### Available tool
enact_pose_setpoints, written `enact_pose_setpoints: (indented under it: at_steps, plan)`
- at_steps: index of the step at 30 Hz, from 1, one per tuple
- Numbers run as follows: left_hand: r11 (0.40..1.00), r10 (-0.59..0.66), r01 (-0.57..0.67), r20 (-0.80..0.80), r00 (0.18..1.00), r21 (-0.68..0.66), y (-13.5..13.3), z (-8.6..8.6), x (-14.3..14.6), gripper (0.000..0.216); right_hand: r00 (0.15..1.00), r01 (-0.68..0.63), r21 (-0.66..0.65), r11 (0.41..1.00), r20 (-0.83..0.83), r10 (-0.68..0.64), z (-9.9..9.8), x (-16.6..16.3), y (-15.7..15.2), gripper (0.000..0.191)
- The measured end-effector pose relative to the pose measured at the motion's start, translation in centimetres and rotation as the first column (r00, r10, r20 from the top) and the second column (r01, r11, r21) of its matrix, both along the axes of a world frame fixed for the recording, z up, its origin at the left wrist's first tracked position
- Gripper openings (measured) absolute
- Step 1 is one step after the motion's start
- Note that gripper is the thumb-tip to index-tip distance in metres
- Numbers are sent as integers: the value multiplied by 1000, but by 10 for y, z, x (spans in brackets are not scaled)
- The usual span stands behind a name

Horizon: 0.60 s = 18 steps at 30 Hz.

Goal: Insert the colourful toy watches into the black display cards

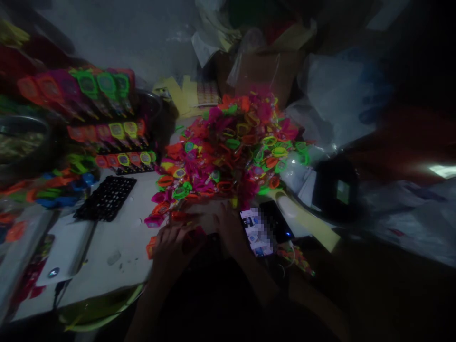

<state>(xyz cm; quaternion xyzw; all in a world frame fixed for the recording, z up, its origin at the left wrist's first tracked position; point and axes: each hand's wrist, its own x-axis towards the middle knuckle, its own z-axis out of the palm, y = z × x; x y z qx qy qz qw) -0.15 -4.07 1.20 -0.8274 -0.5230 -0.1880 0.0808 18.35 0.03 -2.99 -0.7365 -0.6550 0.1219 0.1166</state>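
Note:
In the dim light my left hand (173, 242) is low at the table's front, fingers bent around a dark pink-red toy watch (195, 237) whose outline is hard to make out. An orange toy watch (151, 248) lies against the outer side of that hand. My right hand (225, 221) reaches to the near edge of a big heap of neon toy watches (231, 142); its fingers are dark and smeared, so their grip does not show. Just right of it lies a lit phone (257, 232).
Black racks hold rows of toy watches (107, 85) at the left. A black perforated tray (107, 197) and a white box (66, 251) lie nearer. Beside the phone is a dark device (276, 221) with a cable. A green basin (101, 308) sits below the table's front edge; plastic bags (342, 104) stand right.

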Motion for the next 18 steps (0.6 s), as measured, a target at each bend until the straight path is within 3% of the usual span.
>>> enact_pose_setpoints:
  at_steps: [3,8,11,14,16,18]
  plan:
    - [1000,-7,7,-15,1000,7,-1,-1,0,47,1000,-30,-5,1000,-2,30,2,0,-5,46]
    - [1000,-14,14,8,1000,-7,2,4,-2,46,993,121,-119,986,28,-119,16,10,-2,49]
    - [1000,-24,23,113,993,14,-7,17,8,43,998,68,-138,988,17,-66,21,14,2,46]
    - [994,-106,105,305,946,22,-36,22,36,26,998,-17,-86,996,-68,11,22,21,6,41]
    - [968,-177,231,382,907,-100,-59,12,63,21,994,-7,-47,999,-105,2,21,28,9,42]
    - [898,-275,374,369,888,-230,-76,-11,91,26,993,30,-16,999,-115,-31,19,34,12,45]
